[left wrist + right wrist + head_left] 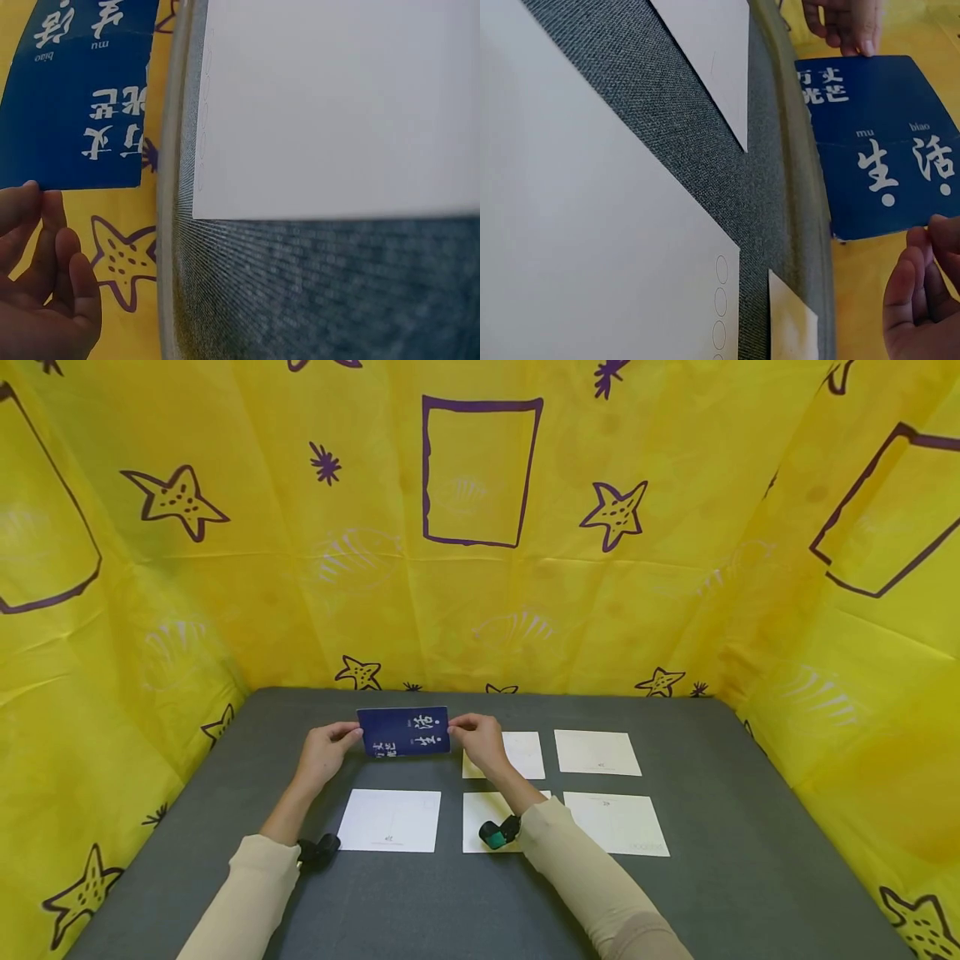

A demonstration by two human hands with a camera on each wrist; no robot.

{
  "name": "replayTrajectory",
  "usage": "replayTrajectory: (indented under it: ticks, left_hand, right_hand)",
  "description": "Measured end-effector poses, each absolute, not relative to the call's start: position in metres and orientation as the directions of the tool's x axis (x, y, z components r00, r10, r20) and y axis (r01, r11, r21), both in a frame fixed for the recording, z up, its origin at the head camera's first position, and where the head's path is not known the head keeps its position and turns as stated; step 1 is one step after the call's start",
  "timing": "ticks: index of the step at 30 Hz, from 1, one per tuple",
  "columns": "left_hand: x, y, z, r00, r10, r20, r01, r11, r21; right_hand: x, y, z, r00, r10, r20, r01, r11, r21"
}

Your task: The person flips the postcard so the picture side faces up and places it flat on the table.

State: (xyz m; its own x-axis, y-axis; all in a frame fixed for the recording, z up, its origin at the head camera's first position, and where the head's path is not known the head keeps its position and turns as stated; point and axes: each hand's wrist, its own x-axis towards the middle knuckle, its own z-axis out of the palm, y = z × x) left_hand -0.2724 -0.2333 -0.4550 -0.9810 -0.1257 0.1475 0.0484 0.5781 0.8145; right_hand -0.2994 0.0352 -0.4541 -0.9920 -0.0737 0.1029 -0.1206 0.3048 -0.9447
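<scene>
A dark blue card (402, 732) with white Chinese characters is held up above the far part of the grey table, its printed face toward the head camera. My left hand (325, 753) pinches its left short edge between thumb and fingertips. At the opposite edge, the right hand (482, 742) pinches it the same way. The left wrist view shows the blue card (79, 97) with the left hand (49, 277) at its lower edge. In the right wrist view both hands grip opposite ends of the card (881, 150), the right hand (926, 292) nearer.
Several white cards lie in two rows on the grey table (735, 877): one (390, 820) at front left, others (615, 822) toward the right. The right forearm covers part of two cards. Yellow patterned cloth (480, 585) walls the table's back and sides.
</scene>
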Motion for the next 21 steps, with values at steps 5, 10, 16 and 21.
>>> replayTrajectory:
  ticks: [5, 10, 16, 21]
  left_hand:
    - [-0.2716, -0.2318, -0.4535, -0.975, -0.162, 0.152, 0.039, 0.549, 0.835]
    - [-0.2721, -0.2307, -0.4529, -0.968, -0.211, 0.137, 0.016, 0.491, 0.871]
    - [-0.2737, -0.2298, -0.4524, -0.967, -0.231, 0.106, -0.007, 0.441, 0.897]
    - [-0.2740, -0.2294, -0.4526, -0.973, -0.225, 0.056, -0.041, 0.406, 0.913]
  right_hand:
    - [-0.2997, 0.0348, -0.4553, -0.992, -0.062, 0.106, -0.119, 0.283, -0.952]
    - [-0.2998, 0.0332, -0.4566, -0.994, -0.056, 0.097, -0.109, 0.268, -0.957]
    - [-0.3002, 0.0317, -0.4580, -0.995, -0.034, 0.092, -0.098, 0.256, -0.962]
    - [-0.2998, 0.0303, -0.4590, -0.994, 0.005, 0.108, -0.102, 0.269, -0.958]
